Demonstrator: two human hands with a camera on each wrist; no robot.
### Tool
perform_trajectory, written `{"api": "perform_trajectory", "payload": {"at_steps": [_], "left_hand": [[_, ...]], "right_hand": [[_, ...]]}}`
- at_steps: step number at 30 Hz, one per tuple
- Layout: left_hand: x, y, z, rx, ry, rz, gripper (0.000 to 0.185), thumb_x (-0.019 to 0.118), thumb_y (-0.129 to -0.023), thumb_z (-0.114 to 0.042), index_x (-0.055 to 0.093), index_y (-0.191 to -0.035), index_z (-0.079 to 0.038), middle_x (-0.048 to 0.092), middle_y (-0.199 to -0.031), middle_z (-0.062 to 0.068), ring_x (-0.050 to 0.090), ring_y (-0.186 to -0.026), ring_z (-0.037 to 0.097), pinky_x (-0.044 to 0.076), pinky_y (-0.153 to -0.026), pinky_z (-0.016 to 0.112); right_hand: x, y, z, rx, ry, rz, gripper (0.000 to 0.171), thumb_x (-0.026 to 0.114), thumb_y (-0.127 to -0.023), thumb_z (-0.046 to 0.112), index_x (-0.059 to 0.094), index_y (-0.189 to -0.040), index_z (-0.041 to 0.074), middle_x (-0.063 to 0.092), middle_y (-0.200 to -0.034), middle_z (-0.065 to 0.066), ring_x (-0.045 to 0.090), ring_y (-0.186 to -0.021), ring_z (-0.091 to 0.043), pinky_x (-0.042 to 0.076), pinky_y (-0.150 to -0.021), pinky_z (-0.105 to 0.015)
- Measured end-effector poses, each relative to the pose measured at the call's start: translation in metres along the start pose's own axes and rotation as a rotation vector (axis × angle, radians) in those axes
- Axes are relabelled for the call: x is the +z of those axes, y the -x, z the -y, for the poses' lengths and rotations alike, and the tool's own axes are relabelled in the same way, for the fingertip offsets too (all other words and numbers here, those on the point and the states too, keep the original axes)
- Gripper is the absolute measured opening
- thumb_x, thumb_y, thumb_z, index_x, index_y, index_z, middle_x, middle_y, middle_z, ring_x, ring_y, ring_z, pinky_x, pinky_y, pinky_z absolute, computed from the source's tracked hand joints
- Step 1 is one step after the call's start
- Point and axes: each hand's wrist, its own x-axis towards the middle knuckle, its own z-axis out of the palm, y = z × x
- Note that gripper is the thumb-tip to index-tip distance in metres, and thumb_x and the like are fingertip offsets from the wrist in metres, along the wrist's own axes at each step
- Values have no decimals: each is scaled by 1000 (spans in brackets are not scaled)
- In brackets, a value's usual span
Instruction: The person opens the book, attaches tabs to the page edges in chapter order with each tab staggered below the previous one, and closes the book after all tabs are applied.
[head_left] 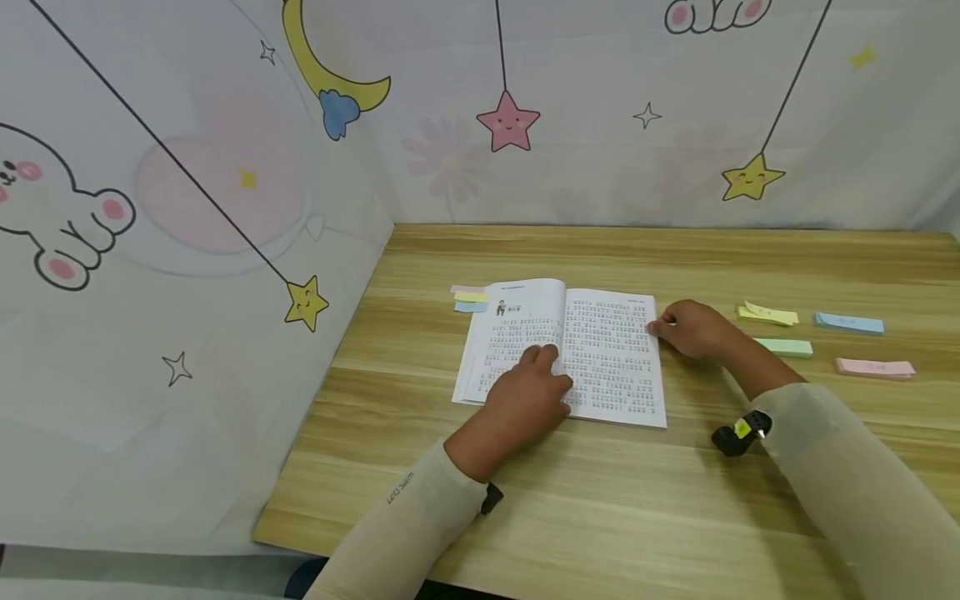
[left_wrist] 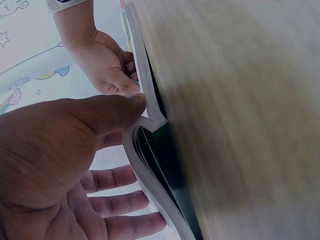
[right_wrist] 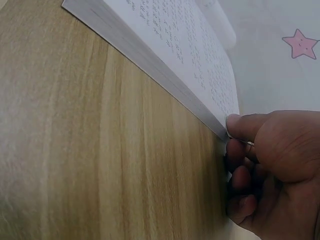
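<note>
An open book (head_left: 611,358) with printed text lies on the wooden table. My left hand (head_left: 525,400) rests on it near the spine with fingers spread. In the left wrist view, the left thumb (left_wrist: 117,112) presses at the bottom of the spine, and the other fingers lie over the left pages. At the right edge of the book, my right hand (head_left: 693,329) pinches between thumb and forefinger. A thin pale edge shows there in the right wrist view, by the right thumb (right_wrist: 245,126); whether it is paper page or sticky tab, I cannot tell. The other right fingers are curled.
Pink, yellow and blue sticky tabs (head_left: 471,297) stick out from the book's left edge. To the right lie pads of sticky notes: yellow (head_left: 768,314), blue (head_left: 850,323), green (head_left: 786,347) and pink (head_left: 875,368). A patterned cloth (head_left: 585,183) hangs behind the table (head_left: 600,508).
</note>
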Motion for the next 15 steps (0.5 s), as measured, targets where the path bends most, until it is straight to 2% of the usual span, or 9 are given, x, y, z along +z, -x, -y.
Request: {"api": "perform_trajectory", "payload": {"at_steps": [4,8,11,15], "left_hand": [[0,0,0,-1,-2,1,22,75,-94,-34,78,-111,-19,53,-126,9,50,-123,28,57,-76,33],[-1,0,0,-4,-4,7,23,74,-94,-35,78,-112,-20,53,-128,9,49,-125,29,57,-77,34],[0,-1,-1,-10,1,19,24,74,-95,-35,78,-113,-20,52,-130,10,48,-127,30,58,-78,35],[0,-1,-1,-30,33,52,32,75,-93,-42,76,-116,-20,49,-138,10,45,-131,30,56,-82,36]], "right_hand": [[0,0,0,17,19,-42,32,59,-104,31,65,-97,0,58,-83,-10,51,-72,-25,41,-63,-37],[2,1,0,-17,127,-170,38,71,-97,35,63,-110,0,63,-105,-19,57,-92,-35,46,-77,-50],[5,2,2,-72,200,-245,45,80,-89,36,62,-115,4,56,-130,-24,50,-118,-45,34,-95,-62],[11,7,6,-89,195,-236,63,88,-79,45,60,-120,5,34,-154,-27,27,-139,-53,16,-105,-69]]}}
